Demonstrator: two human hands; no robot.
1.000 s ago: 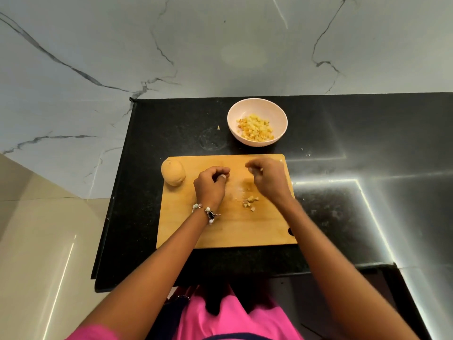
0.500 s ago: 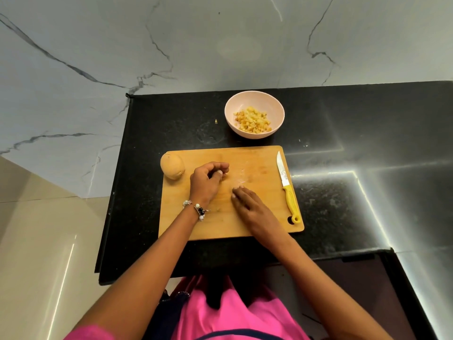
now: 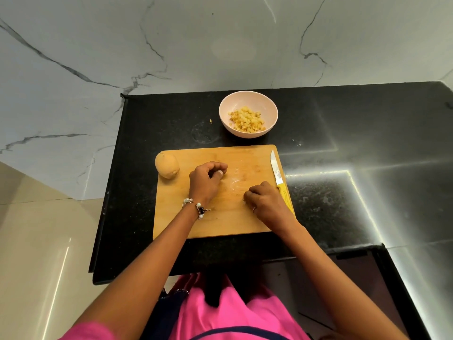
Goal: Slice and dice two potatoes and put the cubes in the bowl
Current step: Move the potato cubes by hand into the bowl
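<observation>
The left grip point(image 3: 205, 181) hovers over the board's middle, fingers curled with the thumb meeting them; whether it pinches anything I cannot tell. The right grip point(image 3: 267, 201) rests curled on the board, perhaps on a pale scrap at its fingertips. The black desk point(image 3: 343, 148) carries the board point(image 3: 228, 217). Beyond the board stands the bowl point(image 3: 248, 99), holding cubes point(image 3: 247, 119). A whole potato point(image 3: 167, 165) sits at the board's left far corner. The knife point(image 3: 279, 179) lies along its right edge.
</observation>
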